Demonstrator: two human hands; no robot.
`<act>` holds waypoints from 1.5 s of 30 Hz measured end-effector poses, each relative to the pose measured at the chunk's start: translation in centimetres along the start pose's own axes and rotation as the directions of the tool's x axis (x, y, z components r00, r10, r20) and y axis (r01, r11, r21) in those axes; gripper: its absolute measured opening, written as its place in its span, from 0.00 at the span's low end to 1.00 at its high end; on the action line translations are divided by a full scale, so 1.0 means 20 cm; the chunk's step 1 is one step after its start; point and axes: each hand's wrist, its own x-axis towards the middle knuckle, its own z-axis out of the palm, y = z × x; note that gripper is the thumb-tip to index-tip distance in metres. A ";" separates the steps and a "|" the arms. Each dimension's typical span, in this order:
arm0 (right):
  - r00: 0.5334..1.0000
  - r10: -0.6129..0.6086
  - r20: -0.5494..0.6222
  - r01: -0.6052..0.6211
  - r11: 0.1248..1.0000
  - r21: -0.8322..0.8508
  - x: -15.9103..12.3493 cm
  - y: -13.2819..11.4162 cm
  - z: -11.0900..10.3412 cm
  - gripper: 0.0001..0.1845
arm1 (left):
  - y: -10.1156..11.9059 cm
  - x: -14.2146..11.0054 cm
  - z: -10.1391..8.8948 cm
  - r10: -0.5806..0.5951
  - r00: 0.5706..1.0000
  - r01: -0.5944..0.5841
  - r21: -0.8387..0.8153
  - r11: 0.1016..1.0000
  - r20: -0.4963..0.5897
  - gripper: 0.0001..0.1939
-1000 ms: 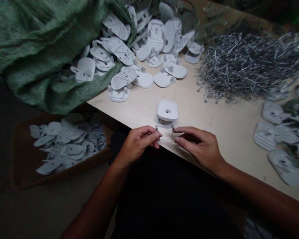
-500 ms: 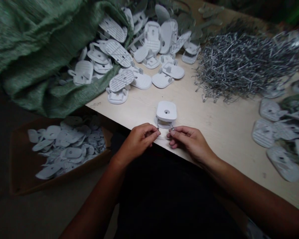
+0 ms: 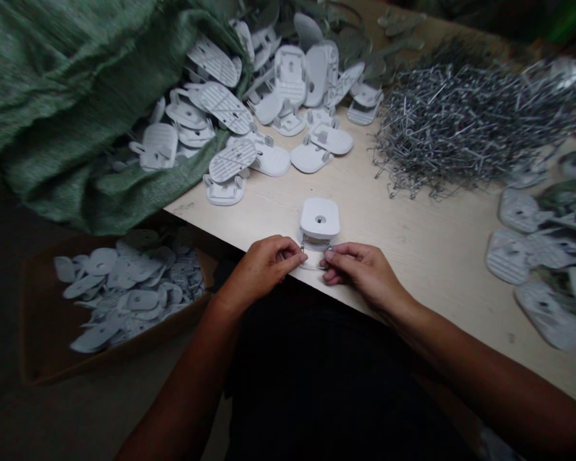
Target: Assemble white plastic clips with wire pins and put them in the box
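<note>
A white rounded plastic piece [image 3: 320,214] with a round recess and dark slot on its top stands at the table's front edge. Just in front of it, a bent wire piece [image 3: 312,267] spans the gap between my hands, its arms reaching toward the plastic piece. My left hand [image 3: 269,264] pinches the wire's left side between thumb and fingers. On the opposite side, my right hand [image 3: 362,267] has its thumb and index finger closed on the wire's right arm. Whether the wire ends sit inside the plastic piece is too small to tell.
Many white plastic pieces [image 3: 271,160] spill from a green woven sack [image 3: 67,115] at the left. A heap of bent wires [image 3: 461,128] lies at the back right. More white pieces [image 3: 509,256] are at the far right. Below the table edge, a cardboard box [image 3: 43,339] holds similar pieces.
My hands and the wire have shifted slightly toward the plastic piece, and the wire's arms now reach up to its lower front. Both hands keep their pinch.
</note>
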 end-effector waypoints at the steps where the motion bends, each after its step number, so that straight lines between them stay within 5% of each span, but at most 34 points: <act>1: 1.000 0.003 -0.011 -0.003 1.000 0.008 0.00 0.00 0.01 0.22 | 0.00 0.00 -0.01 -0.002 0.999 0.002 0.010 1.000 -0.042 0.13; 4: 0.998 0.012 -0.054 -0.010 0.999 0.035 0.00 -0.01 0.03 0.20 | -0.02 0.02 -0.01 0.002 0.992 -0.006 -0.030 1.000 -0.123 0.22; 16: 0.993 -0.024 -0.118 0.049 0.976 0.211 0.02 0.01 0.08 0.25 | 0.00 0.10 -0.04 -0.067 0.992 0.097 -0.282 0.954 0.111 0.23; 21: 0.995 0.012 -0.097 0.016 0.959 0.282 0.03 -0.01 0.08 0.20 | -0.01 0.12 -0.04 -0.034 0.999 0.039 -0.191 0.981 0.031 0.24; 25: 0.996 0.053 -0.069 -0.027 0.943 0.333 0.04 -0.03 0.08 0.15 | -0.01 0.13 -0.06 0.053 0.992 -0.060 -0.063 0.996 -0.115 0.34; 28: 0.996 0.075 -0.052 -0.051 0.931 0.361 0.05 -0.05 0.07 0.11 | 0.01 0.17 -0.09 0.164 0.984 -0.166 -0.018 0.986 -0.073 0.39; 34: 0.994 0.098 -0.040 -0.073 0.905 0.419 0.04 -0.10 0.04 0.16 | 0.07 0.24 -0.13 0.304 0.950 -0.306 0.013 0.952 0.064 0.21; 39: 0.991 0.056 -0.119 -0.003 0.913 0.407 0.03 -0.11 0.02 0.26 | 0.04 0.27 -0.11 0.324 0.940 -0.328 0.031 0.944 0.104 0.22; 45: 0.986 -0.101 -0.129 0.127 0.968 0.217 0.05 -0.06 -0.06 0.33 | -0.04 0.32 0.01 0.387 0.913 -0.385 0.045 0.922 -0.128 0.17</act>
